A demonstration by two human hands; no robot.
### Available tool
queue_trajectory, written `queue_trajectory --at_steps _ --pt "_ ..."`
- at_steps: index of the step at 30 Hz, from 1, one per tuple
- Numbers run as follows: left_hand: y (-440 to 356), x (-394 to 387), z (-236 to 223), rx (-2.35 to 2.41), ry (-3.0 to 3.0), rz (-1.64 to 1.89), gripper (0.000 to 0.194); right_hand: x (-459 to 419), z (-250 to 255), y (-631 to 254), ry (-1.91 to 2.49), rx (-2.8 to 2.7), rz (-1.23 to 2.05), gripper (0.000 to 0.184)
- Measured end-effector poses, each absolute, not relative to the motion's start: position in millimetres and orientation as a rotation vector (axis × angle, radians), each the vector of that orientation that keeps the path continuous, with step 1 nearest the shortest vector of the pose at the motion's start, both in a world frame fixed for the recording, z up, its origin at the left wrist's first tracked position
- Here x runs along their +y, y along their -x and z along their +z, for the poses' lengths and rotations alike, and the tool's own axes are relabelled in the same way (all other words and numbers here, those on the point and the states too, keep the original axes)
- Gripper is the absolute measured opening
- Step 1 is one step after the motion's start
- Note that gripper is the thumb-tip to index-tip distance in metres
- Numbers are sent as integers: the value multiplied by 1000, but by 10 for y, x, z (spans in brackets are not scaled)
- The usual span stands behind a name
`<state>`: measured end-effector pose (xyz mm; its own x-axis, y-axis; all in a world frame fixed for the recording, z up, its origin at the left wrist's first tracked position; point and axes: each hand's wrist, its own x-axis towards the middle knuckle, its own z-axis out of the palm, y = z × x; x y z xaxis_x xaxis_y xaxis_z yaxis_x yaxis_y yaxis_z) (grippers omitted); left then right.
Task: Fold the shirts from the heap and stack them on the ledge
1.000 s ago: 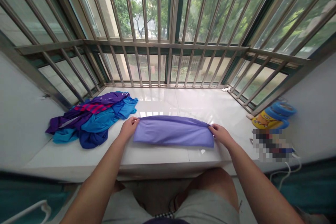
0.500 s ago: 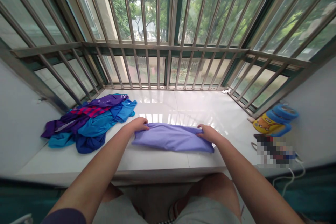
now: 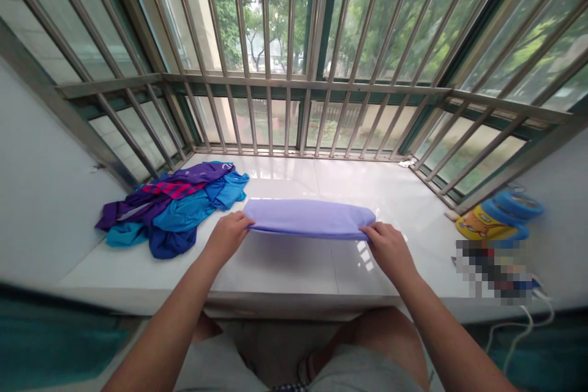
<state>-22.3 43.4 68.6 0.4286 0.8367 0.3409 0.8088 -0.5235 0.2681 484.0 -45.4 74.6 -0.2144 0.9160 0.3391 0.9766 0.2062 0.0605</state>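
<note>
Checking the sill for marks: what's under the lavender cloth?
The white tiled sill, but the lavender cloth hides that stretch, so any marks there cannot be seen. The left hand and right hand hold its ends.

White glossy tiled window ledge carries all items. Heap of purple and blue garments is piled at left; lavender cloth is placed centrally, just beside heap; yellow cartoon-printed item, blue rolls and pixelated object are kept at right.
</note>
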Motion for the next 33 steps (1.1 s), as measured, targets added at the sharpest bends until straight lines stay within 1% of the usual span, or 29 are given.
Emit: queue_trajectory --at_steps 2,4,6,8,11,14,17,19,23,27,30,31,33 --pt "264 134 373 1547 -2594 519 38 -685 370 -4857 1797 -2296 -358 42" --pt "321 -155 106 1543 -2565 463 45 -916 -1 -4902 1773 -2273 -320 46" --pt "389 -395 -61 1513 -2521 543 43 -1120 -279 -4961 1769 -2189 -307 47" --pt "447 -548 -121 1490 -2470 682 36 -1274 -414 -5005 1789 -2102 -304 48" --pt "478 -574 -95 1545 -2396 862 33 -1389 -371 -4970 1837 -2028 -303 50" --pt "436 -401 -69 1658 -2355 931 37 -1386 -215 -4787 1846 -1996 -304 50" --pt "354 -201 -105 1678 -2395 831 43 -1319 -155 -4565 1850 -2031 -258 48" --pt "293 -147 -151 1676 -2436 746 41 -1272 -192 -4490 1905 -2065 -222 49" --pt "193 -333 -259 1597 -2497 787 34 -1229 -289 -4622 2070 -2037 -195 52" --pt "142 -702 -340 1461 -2495 861 40 -1224 -210 -4847 2221 -1925 -249 50" --pt "114 -841 -330 1509 -2411 911 44 -1198 -37 -4719 2050 -1998 -313 39" --pt "102 -845 -309 1531 -2386 919 41 -1187 23 -4587 1924 -2060 -297 35" --pt "76 -803 -246 1567 -2349 907 27 -1167 125 -4201 1641 -2196 -194 28"
